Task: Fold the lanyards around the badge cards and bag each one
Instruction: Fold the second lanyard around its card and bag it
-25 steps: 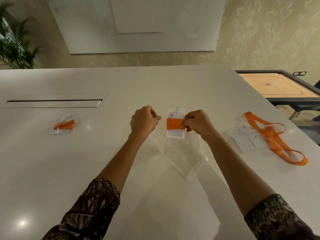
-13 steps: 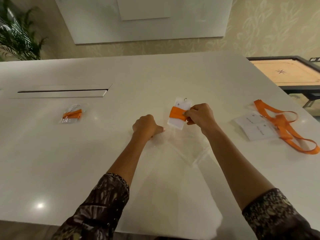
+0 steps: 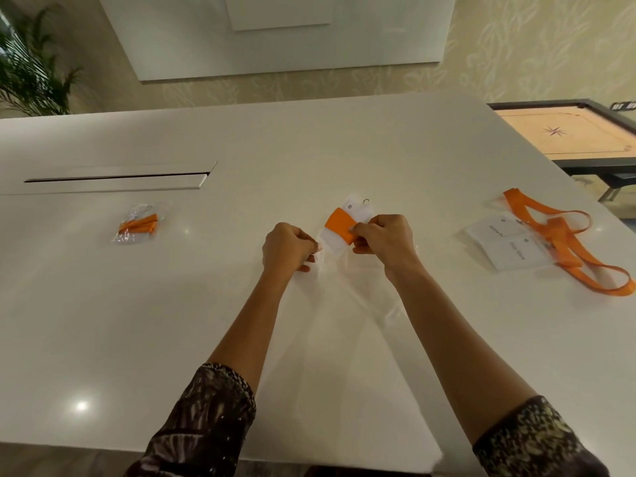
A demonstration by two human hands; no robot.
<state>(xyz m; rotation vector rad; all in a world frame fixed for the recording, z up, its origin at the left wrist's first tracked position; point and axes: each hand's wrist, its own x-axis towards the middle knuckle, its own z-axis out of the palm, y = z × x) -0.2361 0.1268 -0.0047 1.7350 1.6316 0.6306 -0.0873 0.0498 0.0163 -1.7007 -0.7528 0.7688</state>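
Note:
My right hand [image 3: 387,241] pinches a white badge card [image 3: 354,210] that has an orange lanyard [image 3: 340,223] wrapped around its middle. The card's lower end sits at the mouth of a clear plastic bag [image 3: 347,270] lying on the white table [image 3: 309,149]. My left hand [image 3: 287,246] grips the bag's edge just left of the card. At the right lie two more white badge cards [image 3: 506,244] with loose orange lanyards [image 3: 564,242]. A finished bagged badge [image 3: 137,223] rests at the left.
A long cable slot [image 3: 113,177] is cut into the table at the back left. A carrom board [image 3: 568,136] stands beyond the table's right edge. A potted plant [image 3: 27,67] is in the far left corner.
My left hand dropped to the table and took hold of the clear bag's edge. My right hand brought the wrapped card down to the bag's mouth.

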